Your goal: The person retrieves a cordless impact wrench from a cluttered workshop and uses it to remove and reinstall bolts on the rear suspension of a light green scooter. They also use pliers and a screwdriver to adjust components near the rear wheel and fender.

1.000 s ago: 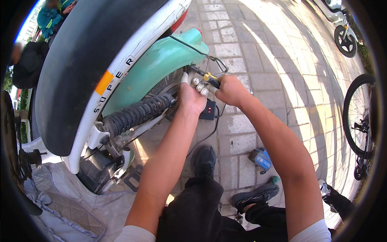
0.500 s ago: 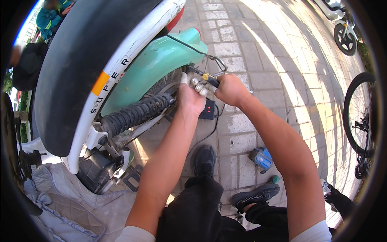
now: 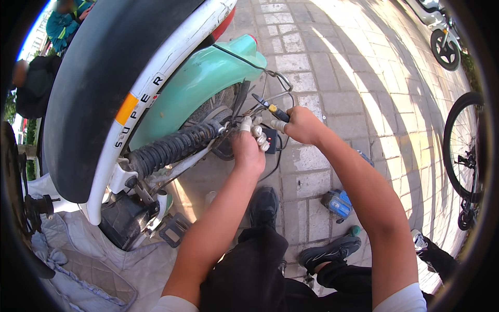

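My right hand (image 3: 300, 125) is wrapped round pliers (image 3: 270, 107) with yellow and black handles, their jaws beside the bike's rear wheel (image 3: 234, 96). My left hand (image 3: 250, 143), with white-covered fingertips, is curled at thin metal parts and cables below and left of the pliers; what it holds is too small and hidden to name. Above stands a mint-green mudguard (image 3: 197, 73) under a black seat (image 3: 99, 83) with a white rim. A black coiled shock absorber (image 3: 174, 148) runs left from the hub. A small black box (image 3: 271, 139) with red lights lies partly behind my fingers.
A blue tool or battery (image 3: 337, 204) lies on the paving by my feet. A quilted pale cloth (image 3: 99, 270) is at lower left. A bicycle wheel (image 3: 465, 145) and a white scooter (image 3: 436, 31) stand at right. Other people (image 3: 62, 28) are at upper left; another person's shoe (image 3: 423, 244) is at lower right.
My left hand has moved down from beside the pliers' jaws. My right hand has shifted down and right with the pliers, exposing more of the wheel area.
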{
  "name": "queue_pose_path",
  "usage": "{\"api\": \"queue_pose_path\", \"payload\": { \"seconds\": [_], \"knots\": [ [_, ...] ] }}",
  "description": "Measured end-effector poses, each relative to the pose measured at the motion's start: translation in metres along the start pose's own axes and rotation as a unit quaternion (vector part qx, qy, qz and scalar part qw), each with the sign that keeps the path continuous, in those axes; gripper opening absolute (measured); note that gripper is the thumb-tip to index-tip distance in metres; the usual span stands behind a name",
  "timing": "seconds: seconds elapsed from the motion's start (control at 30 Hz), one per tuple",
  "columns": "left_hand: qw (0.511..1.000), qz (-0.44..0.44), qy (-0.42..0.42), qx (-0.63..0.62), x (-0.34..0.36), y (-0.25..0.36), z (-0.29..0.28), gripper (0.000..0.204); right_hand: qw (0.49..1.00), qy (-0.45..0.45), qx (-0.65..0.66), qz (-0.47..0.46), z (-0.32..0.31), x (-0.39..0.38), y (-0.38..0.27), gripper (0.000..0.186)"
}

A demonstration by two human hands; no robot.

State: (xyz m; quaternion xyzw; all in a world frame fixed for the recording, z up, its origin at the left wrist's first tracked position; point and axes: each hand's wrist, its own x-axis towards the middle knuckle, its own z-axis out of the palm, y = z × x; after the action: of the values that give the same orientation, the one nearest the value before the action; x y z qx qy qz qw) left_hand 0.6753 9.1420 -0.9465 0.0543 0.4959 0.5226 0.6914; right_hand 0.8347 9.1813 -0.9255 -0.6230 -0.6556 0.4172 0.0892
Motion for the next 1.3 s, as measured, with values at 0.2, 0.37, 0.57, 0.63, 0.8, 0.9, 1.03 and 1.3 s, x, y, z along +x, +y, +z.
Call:
{"api": "queue_pose_path", "payload": {
  "seconds": [0.2,0.37,0.57,0.63,0.8,0.9,1.03,1.3],
  "knots": [
    [0.981,0.047,0.062,0.179,-0.01,-0.021,-0.055,0.029,0.993,0.019,0.092,0.074,0.023,-0.036,0.027,0.052],
    [0.971,0.092,0.017,0.221,-0.016,-0.015,-0.041,0.029,0.998,0.052,0.046,-0.01,0.043,-0.044,0.03,0.045],
    [0.941,0.187,-0.059,0.275,-0.025,-0.018,-0.025,0.027,0.995,0.095,-0.008,-0.035,0.057,-0.029,0.017,0.037],
    [0.962,0.131,-0.014,0.238,-0.025,-0.019,-0.028,0.028,0.99,0.121,-0.042,-0.063,0.062,-0.019,0.016,0.034],
    [0.97,0.101,0.016,0.22,-0.029,-0.012,-0.03,0.032,0.983,0.145,-0.076,-0.084,0.061,0.004,-0.005,0.026],
    [0.97,0.099,0.012,0.22,-0.028,-0.009,-0.031,0.033,0.981,0.161,-0.075,-0.078,0.06,0.007,-0.015,0.023],
    [0.97,0.086,0.014,0.228,-0.028,-0.012,-0.032,0.039,0.976,0.193,-0.082,-0.057,0.057,0.0,-0.026,0.021],
    [0.972,0.072,0.006,0.222,-0.03,-0.016,-0.028,0.037,0.978,0.121,-0.146,-0.086,0.045,-0.012,-0.034,0.019]
  ]
}}
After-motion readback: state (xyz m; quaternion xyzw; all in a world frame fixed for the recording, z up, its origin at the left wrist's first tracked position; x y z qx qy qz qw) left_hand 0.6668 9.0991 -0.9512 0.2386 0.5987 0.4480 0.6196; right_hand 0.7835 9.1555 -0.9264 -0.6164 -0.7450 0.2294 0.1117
